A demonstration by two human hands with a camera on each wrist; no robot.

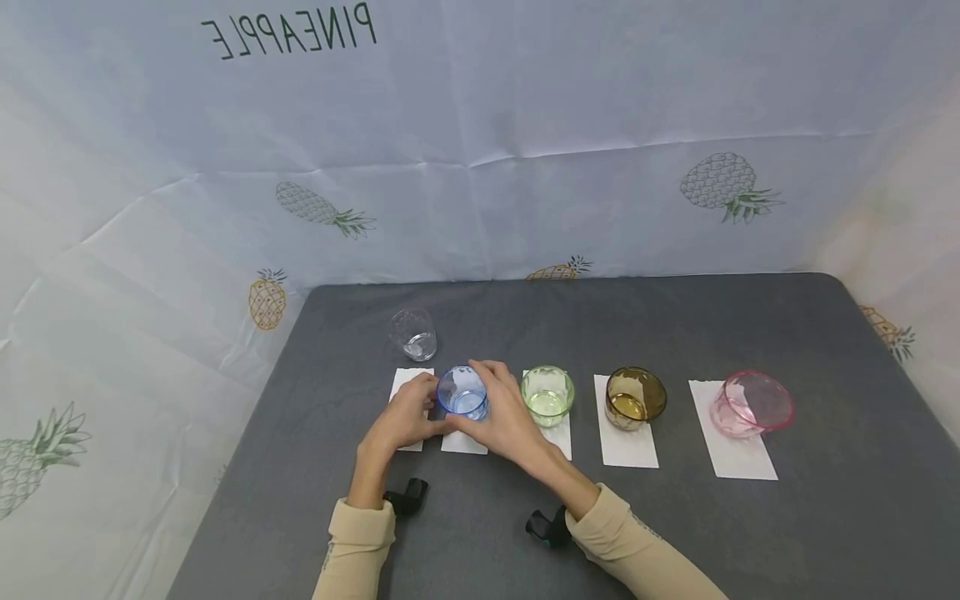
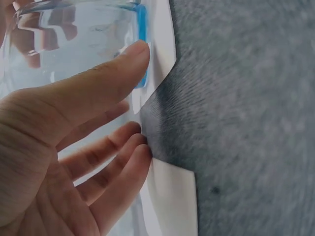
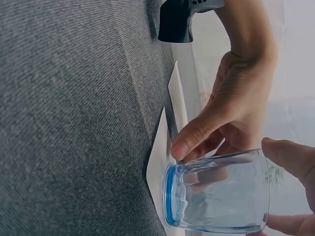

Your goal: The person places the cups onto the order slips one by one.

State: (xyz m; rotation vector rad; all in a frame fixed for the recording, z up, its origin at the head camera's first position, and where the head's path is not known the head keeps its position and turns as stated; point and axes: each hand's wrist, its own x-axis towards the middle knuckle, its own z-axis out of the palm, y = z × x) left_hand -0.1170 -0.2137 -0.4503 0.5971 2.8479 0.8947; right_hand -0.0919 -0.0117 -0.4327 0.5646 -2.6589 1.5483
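Note:
A blue-tinted drinking glass stands upright over a white paper card. My right hand grips it near the rim, fingers and thumb on opposite sides. On the other side my left hand holds the glass low, its thumb against the wall by the blue base, as the left wrist view shows. Part of the left fingers is hidden behind the glass. Another white card lies under the left hand. Just right of my right hand a green glass stands on its own card.
A clear glass stands behind the left card. Farther right are a brown glass and a pink glass, each on a white card. The grey table meets a pineapple-print curtain at the back.

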